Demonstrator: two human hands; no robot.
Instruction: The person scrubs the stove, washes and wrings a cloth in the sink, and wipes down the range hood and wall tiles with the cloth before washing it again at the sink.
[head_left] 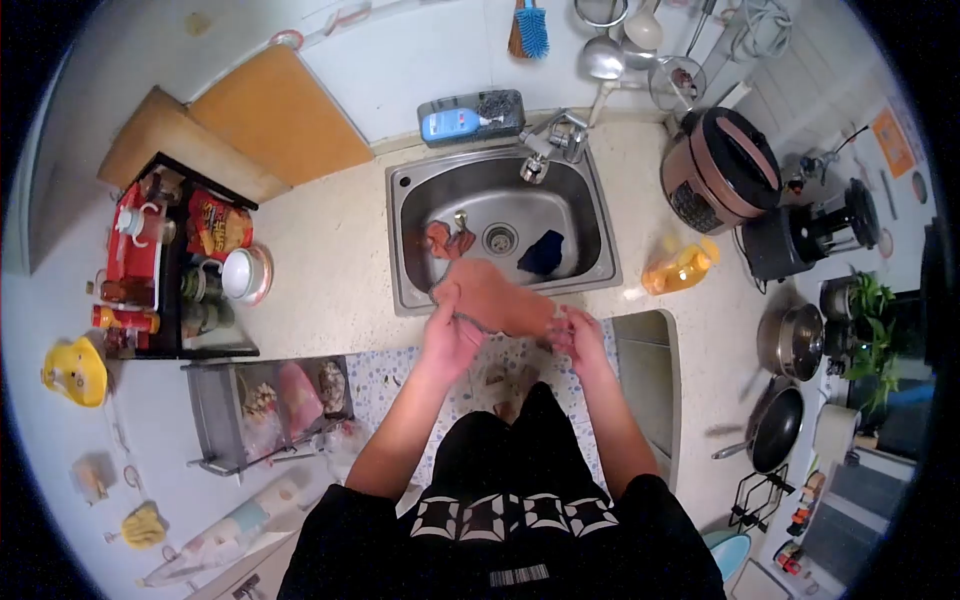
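An orange-pink cloth (500, 298) with a dark edge is spread between my hands above the sink's front rim. My left hand (452, 338) grips its left side, the thumb lying over the fabric. At the right end, my right hand (580, 340) pinches the cloth's corner, its fingers slightly blurred. Beyond the cloth is the steel sink (400, 250). A crumpled orange cloth (447, 240) lies at the left of the basin, and a dark blue cloth (541, 253) at the right, either side of the drain (500, 239). The faucet (545, 150) stands at the back.
A caddy with a blue bottle (450, 124) sits behind the sink. To the right are a yellow bottle (682, 268), a pressure cooker (722, 170) and a frying pan (776, 430). A black rack (200, 355) with jars and a bowl (245, 273) stands left; cutting boards (280, 115) lean behind.
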